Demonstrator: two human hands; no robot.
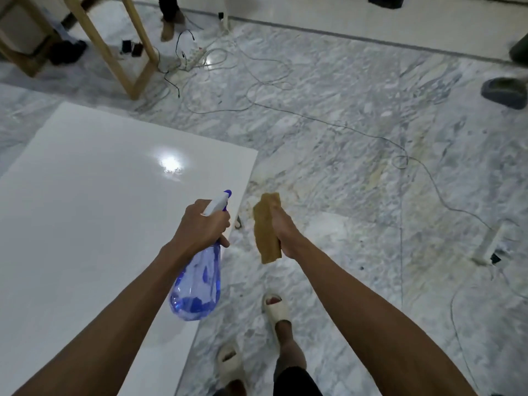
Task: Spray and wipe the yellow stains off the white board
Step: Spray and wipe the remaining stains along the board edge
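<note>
This looks like an indoor room given over to makeshift work or recording rather than a furnished living space. The floor [328, 115] is polished grey-veined marble tile, glossy enough to mirror a ceiling light. Thin cables [285, 110] trail loosely across it, running from a white power strip [194, 57] with plugs and small black adapters [133, 48] near it. A bare wooden frame [114, 50], like the legs of simple unfinished furniture, stands at the far left. A large white board [85, 210] lies flat on the floor. Other people's feet show at the edges, one in a grey slipper [504, 92], and the wearer stands in pale slippers [275, 305], suggesting a casual, shared setting.
</note>
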